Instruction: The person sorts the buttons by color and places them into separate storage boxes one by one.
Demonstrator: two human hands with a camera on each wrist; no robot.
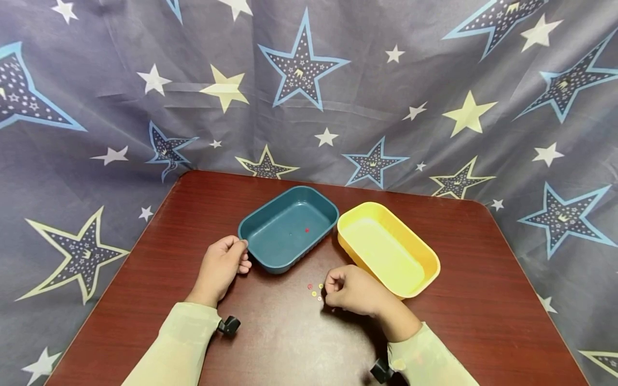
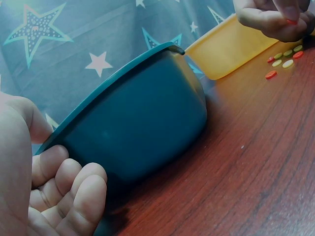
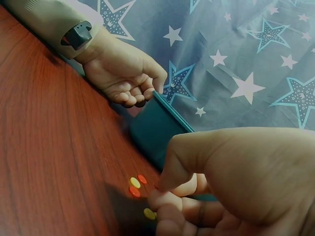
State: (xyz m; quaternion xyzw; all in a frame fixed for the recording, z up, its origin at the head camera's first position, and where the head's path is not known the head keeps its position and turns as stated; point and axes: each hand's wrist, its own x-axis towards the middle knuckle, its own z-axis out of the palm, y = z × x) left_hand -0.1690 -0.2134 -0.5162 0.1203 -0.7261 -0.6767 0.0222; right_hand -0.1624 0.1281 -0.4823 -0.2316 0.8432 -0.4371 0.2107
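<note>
Starry cloth (image 1: 289,134) hangs behind. The right hand (image 1: 357,290) pinches a red disc (image 2: 291,22), mostly hidden; the left hand (image 1: 219,268) pinches the teal tub (image 1: 272,238), which slants longways away and right.

In front of me a creased grey-blue cloth (image 1: 285,131), printed with white, yellow and blue-edged stars (image 1: 300,67), hangs behind and beside a reddish-brown, wood-grained table (image 1: 475,262); pale glare (image 1: 285,343) lights its glossy top.

The left arm (image 1: 171,343) reaches forward; the left hand (image 1: 221,268) has its fingers curled, with the thumb above them. The right arm (image 1: 429,356) slants inward, and the right hand (image 1: 359,292) brings thumb and forefinger together in a pinch.
</note>
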